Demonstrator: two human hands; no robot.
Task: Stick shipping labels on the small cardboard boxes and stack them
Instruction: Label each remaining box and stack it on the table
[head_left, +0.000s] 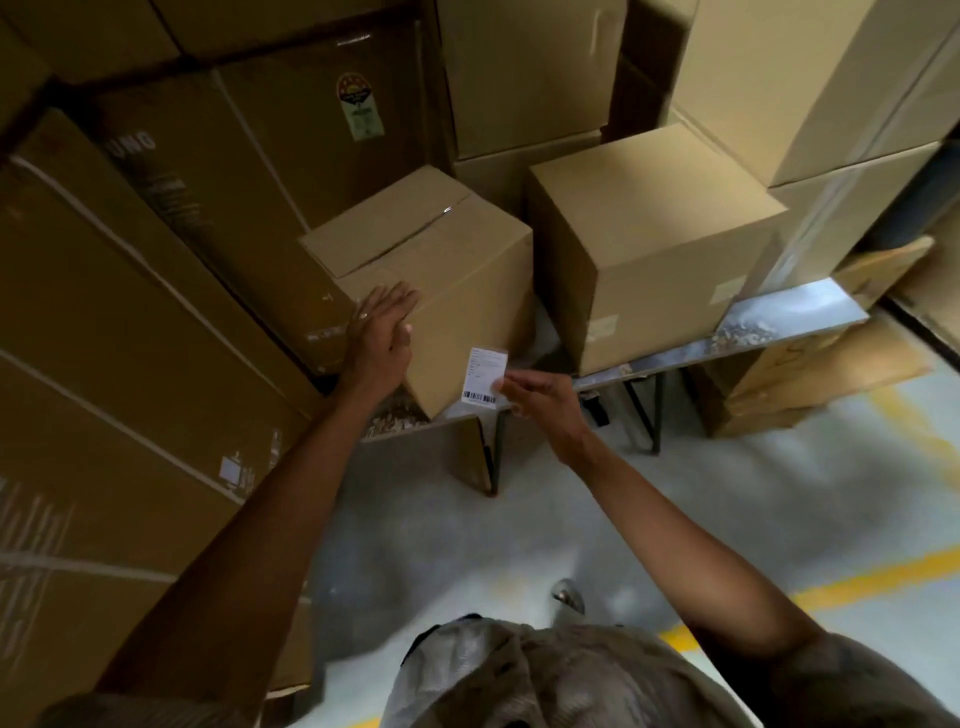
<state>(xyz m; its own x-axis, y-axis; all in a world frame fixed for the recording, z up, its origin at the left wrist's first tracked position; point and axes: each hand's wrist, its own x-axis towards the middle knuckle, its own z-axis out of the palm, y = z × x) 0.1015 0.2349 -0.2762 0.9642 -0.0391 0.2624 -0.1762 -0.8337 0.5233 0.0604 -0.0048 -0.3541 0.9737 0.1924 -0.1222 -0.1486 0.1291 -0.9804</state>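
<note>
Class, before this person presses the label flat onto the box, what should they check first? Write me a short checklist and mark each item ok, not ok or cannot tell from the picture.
1. Label in hand: the right hand pinches the white shipping label at its edge. Ok.
2. Label against the box: it sits at the lower near face of the left box; whether it is already stuck, cannot tell.
3. Box steadied: the left hand lies flat on the box's left side. Ok.
4. Box support: it stands on the metal table, close to the front edge. Ok, but watch it.
5. Label straight: slightly tilted to the box edge. Not ok.
6. Box flaps closed: top seam looks shut. Ok.
</note>
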